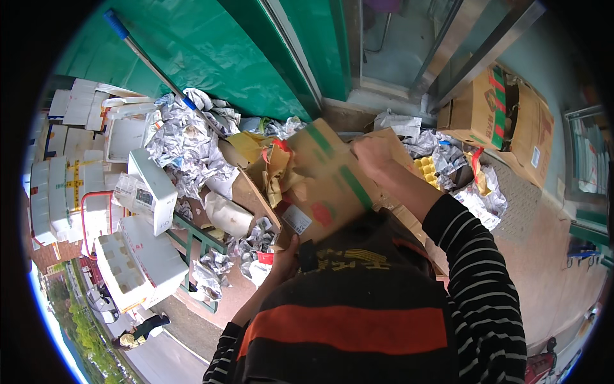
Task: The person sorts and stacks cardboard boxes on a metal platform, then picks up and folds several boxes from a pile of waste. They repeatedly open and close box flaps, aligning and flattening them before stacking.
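In front of my body is a brown cardboard box (329,182) with green tape strips, a red printed patch and a white label. My left hand (286,257) grips its lower left edge near the label, thumb uppermost. At the box's far right edge my right hand (372,157) is closed, its fingertips hidden behind the cardboard. Crumpled brown-yellow paper (276,169) with a red strip sticks out at the box's left side. A further brown cardboard panel (393,144) shows just beyond my right hand.
Crumpled newspaper (195,144) is heaped at left under a blue-ended pole (157,70). White foam boxes (137,256) stack further left, beside a green metal frame (198,240). At right are a yellow egg tray (427,171), more paper and a large carton (499,118). A person (137,333) is at lower left.
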Demonstrator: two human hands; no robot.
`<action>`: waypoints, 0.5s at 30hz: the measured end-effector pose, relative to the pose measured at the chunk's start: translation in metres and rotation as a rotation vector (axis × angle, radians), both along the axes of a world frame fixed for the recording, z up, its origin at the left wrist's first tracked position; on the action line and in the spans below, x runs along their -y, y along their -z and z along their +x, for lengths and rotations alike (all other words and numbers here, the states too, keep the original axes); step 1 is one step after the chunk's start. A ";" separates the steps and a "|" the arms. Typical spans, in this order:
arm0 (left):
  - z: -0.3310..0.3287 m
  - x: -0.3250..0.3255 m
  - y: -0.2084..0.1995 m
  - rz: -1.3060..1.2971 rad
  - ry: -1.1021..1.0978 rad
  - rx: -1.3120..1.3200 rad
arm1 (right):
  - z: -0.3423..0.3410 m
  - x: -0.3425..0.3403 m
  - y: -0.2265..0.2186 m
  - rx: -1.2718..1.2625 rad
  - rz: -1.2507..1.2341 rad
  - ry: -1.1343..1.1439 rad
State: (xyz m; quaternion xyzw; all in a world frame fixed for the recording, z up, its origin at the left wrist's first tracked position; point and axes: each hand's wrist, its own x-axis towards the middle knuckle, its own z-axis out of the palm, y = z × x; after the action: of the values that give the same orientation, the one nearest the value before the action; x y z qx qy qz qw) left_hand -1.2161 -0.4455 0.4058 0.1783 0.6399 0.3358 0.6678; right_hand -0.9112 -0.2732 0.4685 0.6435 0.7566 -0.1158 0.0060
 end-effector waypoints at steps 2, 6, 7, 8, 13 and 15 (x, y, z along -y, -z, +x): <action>0.005 -0.004 -0.008 -0.015 0.015 -0.036 | 0.030 -0.020 0.003 -0.170 -0.072 0.208; 0.012 -0.007 -0.038 -0.099 0.091 -0.149 | 0.006 -0.011 -0.002 -0.023 0.024 0.061; 0.014 -0.010 -0.045 -0.109 0.091 -0.168 | 0.019 -0.013 -0.002 -0.071 -0.007 0.122; 0.016 -0.011 -0.052 -0.108 0.055 -0.181 | 0.037 -0.016 -0.003 -0.126 -0.039 0.180; -0.001 -0.046 -0.059 0.052 -0.232 -0.133 | 0.093 0.001 -0.026 -0.367 0.132 0.205; -0.017 -0.058 -0.088 0.169 -0.317 -0.117 | 0.115 0.006 -0.068 -0.526 0.163 0.324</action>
State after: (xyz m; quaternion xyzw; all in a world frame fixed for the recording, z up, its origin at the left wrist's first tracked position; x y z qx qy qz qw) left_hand -1.2331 -0.3875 0.4936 0.1498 0.6673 0.4782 0.5510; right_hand -0.7967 -0.2797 0.5364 0.7019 0.6268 -0.2167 -0.2599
